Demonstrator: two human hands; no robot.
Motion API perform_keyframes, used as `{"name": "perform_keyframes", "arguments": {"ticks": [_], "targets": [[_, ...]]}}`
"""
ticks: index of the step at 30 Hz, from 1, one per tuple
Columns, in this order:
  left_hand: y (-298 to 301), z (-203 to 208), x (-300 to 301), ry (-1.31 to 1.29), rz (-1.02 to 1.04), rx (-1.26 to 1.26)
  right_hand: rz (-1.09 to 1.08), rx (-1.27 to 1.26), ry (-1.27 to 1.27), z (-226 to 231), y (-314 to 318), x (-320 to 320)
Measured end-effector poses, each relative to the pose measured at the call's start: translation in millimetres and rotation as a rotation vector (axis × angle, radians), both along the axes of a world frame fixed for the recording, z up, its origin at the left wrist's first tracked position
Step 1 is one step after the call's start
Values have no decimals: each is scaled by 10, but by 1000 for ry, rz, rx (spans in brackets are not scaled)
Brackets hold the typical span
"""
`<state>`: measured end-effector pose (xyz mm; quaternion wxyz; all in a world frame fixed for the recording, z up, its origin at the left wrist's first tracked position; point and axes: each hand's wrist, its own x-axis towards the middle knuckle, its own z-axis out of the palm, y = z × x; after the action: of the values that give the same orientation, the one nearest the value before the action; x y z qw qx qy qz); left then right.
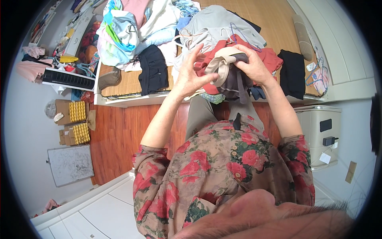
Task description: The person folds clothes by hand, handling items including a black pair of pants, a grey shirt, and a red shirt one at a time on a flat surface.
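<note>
The right-hand grip (253, 65) is closed on a beige-and-dark-grey garment (234, 87), pinching its gathered upper part between thumb and fingers. The garment is held up in front of the person's lap, near the front edge of the bed; its beige band loops toward the left, and the dark part hangs below in folds. The left-hand grip (190, 77) is loose, fingers spread and raised, with the thumb stretched out toward the beige band; from this angle I can't be sure whether the thumb touches the cloth or only passes in front of it.

Directly behind the held piece, a red garment (273, 59) is spread in a heap, with a light grey garment (213, 19) beyond it. Black shorts (153, 71) lie flat to the left of the hands, and a folded black garment (292, 73) lies to the right, both near the front edge of the bed (274, 18).

Farther left are a blue, green and white cloth (119, 34) and, by the bed's corner, a brown cushion (109, 77). A rolled mat (303, 38) rests along the right side. Below, the wooden floor (115, 127) shows reddish brown, and a whiteboard (71, 165) leans at far left.
</note>
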<state>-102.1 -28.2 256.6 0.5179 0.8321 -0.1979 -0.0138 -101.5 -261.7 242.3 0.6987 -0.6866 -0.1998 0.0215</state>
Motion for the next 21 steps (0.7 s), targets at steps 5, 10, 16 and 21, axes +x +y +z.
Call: {"name": "perform_keyframes", "arguments": {"ticks": [5,10,16,21], "targets": [[-59,-55,-39,101,-329,-130,154,-148,-39,284,28,-99],[88,-136,90,414,-270,-185,28,-175,-112,269,-122,-19],[138,0,184,530,-33,-518,-75,360,334,-110,-40,100],[-7,114,53,21,105,-112,-59,443,347,-467,61,46]]}}
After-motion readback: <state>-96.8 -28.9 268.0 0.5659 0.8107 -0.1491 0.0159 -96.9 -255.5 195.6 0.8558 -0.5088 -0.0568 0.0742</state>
